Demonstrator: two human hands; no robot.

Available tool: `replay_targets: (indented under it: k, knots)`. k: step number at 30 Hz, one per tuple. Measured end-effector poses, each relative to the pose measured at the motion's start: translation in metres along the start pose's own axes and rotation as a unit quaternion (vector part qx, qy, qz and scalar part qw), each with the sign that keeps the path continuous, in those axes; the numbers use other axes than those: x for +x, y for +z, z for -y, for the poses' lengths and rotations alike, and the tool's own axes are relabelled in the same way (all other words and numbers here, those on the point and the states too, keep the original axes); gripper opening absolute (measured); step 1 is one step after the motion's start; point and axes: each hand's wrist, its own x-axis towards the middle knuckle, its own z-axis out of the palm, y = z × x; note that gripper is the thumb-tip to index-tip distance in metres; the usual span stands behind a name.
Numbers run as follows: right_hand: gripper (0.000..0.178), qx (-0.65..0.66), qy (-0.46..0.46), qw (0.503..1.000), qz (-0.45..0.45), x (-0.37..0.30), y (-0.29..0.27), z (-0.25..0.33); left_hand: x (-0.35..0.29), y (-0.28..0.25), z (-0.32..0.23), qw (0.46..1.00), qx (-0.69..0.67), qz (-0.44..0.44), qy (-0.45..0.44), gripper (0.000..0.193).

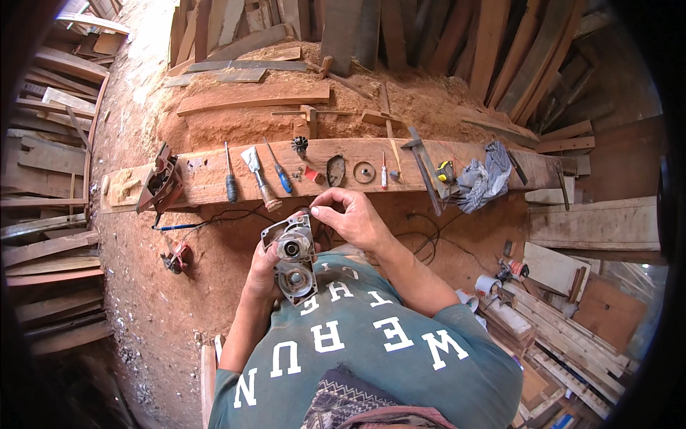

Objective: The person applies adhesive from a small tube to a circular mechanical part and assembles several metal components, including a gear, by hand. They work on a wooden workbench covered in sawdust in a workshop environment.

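My left hand (263, 277) is wrapped around the side of a grey metal gear housing (296, 274), held in front of my shirt. Two round recesses show in its open face, the upper one with a dark-centred ring. At the housing's top corner, my right hand (356, 220) has thumb and forefinger pinched together. Whatever is between those fingertips is too small to make out. Beyond the hands, a wooden beam (204, 166) bears a dark-handled screwdriver (230, 184), a wide chisel (253, 163), a blue-handled screwdriver (283, 179), a dark oval cover (336, 171) and a round ring part (364, 171).
On the beam's left stands a red power-tool body (161, 180). Toward its right lie a metal square (423, 168), a yellow tape measure (446, 171) and a crumpled grey cloth (486, 177). Cables (429, 243) trail below. Stacked boards (61, 254) line the left.
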Motion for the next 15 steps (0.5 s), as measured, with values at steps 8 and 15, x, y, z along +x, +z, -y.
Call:
replay_targets:
  k: [8, 15]
  knots:
    - [0.019, 0.004, 0.047, 0.999, 0.021, 0.0029, 0.0035, -0.0075, -0.0017, 0.0002, 0.0022, 1.000, 0.003, 0.002, 0.009, 0.104]
    - [0.017, -0.024, 0.036, 0.999, 0.018, 0.0040, 0.0037, -0.0016, 0.0013, 0.0018, 0.0007, 1.000, 0.017, 0.004, 0.009, 0.108]
